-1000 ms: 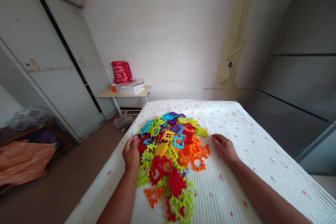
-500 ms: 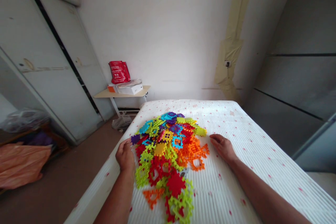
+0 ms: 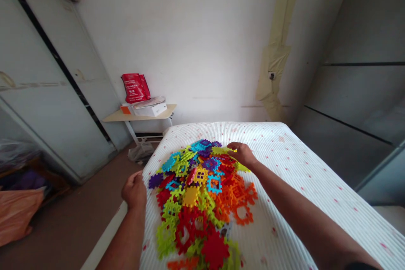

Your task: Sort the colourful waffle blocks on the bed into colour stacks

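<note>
A heap of colourful plastic interlocking building pieces (image 3: 190,196) lies on a white quilted mattress with notched-edged squares and frames in red, orange, yellow, green, blue and purple. My right hand (image 3: 243,154) reaches over the far right side of the heap. Its thumb and fingers close around the edge of a yellow-green piece (image 3: 220,150) there. Off the heap's left side, my left hand (image 3: 134,187) hovers by the mattress edge with fingers curled together. What it holds, if anything, is hidden. Nearest to it is a purple piece (image 3: 155,181).
The mattress (image 3: 284,185) has a ribbed, red-dotted cover. Behind it on the left stands a small table (image 3: 171,109) with a white box (image 3: 151,109) and a red bag (image 3: 136,87). A sliding-door cabinet (image 3: 60,93) is on the left, a grey wardrobe (image 3: 357,93) on the right.
My right hand has moved from beside the heap up and left onto its far right pieces. The left hand has drawn away leftward from the heap. The view has shifted slightly.
</note>
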Available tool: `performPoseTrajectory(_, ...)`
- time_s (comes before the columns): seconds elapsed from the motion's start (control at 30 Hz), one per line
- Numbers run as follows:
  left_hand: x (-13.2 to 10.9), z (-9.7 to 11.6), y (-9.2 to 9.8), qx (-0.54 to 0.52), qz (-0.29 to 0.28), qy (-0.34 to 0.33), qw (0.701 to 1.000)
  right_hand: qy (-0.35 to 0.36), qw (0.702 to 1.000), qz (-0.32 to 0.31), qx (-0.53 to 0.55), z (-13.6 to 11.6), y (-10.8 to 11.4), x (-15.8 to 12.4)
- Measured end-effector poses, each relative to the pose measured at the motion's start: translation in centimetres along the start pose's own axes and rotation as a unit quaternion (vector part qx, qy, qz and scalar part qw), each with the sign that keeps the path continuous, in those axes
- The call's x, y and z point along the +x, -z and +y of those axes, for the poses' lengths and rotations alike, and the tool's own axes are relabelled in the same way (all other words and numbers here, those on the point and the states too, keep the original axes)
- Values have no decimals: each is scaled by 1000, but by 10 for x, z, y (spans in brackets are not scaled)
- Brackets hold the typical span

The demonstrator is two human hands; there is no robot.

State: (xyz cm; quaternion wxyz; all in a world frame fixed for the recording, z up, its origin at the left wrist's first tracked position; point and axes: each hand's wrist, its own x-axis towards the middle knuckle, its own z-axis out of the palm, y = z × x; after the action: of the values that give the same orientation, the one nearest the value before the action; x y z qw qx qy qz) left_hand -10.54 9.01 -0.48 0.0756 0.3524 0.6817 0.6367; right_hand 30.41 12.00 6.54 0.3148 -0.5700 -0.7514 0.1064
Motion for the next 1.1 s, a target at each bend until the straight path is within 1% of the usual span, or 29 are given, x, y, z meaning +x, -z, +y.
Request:
performPoseTrajectory(0.1, -2, 6, -2, 35, -64, -4, 997, 22, 996, -44, -75, -9, -18, 29)
performPoseTrajectory(0.17, -4, 11, -4, 74, -120, -13, 990, 14, 991, -75, -107, -13, -27, 40)
performPoseTrajectory(0.27, -4, 13, -5, 134, -190, -16, 972, -18, 985, -118, -121, -16, -35, 48)
performPoseTrajectory(0.33, -2, 9, -5, 153, -223, -17, 962, -19, 984, -128, -121, -16, -38, 49)
performPoseTrajectory(0.4, 0, 4, -5, 149, -232, -18, 961, -1, 985, -127, -116, -15, -40, 47)
performPoseTrajectory(0.5, 4, 0, -5, 144, -228, -6, 963, 27, 990, -111, -86, -12, -37, 42)
performPoseTrajectory(0.6, 4, 0, -5, 154, -220, 2, 963, 45, 995, -81, -39, -4, -27, 34)
performPoseTrajectory(0.67, 2, 3, -5, 156, -206, 4, 966, 60, 996, -65, -11, 5, -17, 27)
performPoseTrajectory(0.77, -1, 9, -5, 156, -189, 18, 969, 81, 996, -44, 16, 30, 0, 12)
performPoseTrajectory(0.87, -2, 12, -6, 163, -186, 31, 968, 87, 996, -23, 10, 73, 24, -7)
performPoseTrajectory(0.93, -2, 12, -7, 172, -184, 29, 967, 71, 997, -3, -8, 109, 42, -22)
performPoseTrajectory(1.0, -1, 10, -7, 181, -181, 25, 966, 40, 999, 19, -32, 146, 60, -37)
performPoseTrajectory(1.07, -1, 9, -7, 183, -179, 18, 967, 0, 998, 30, -49, 176, 71, -52)
performPoseTrajectory(1.1, -1, 9, -6, 183, -180, 15, 966, -20, 998, 36, -50, 187, 74, -59)
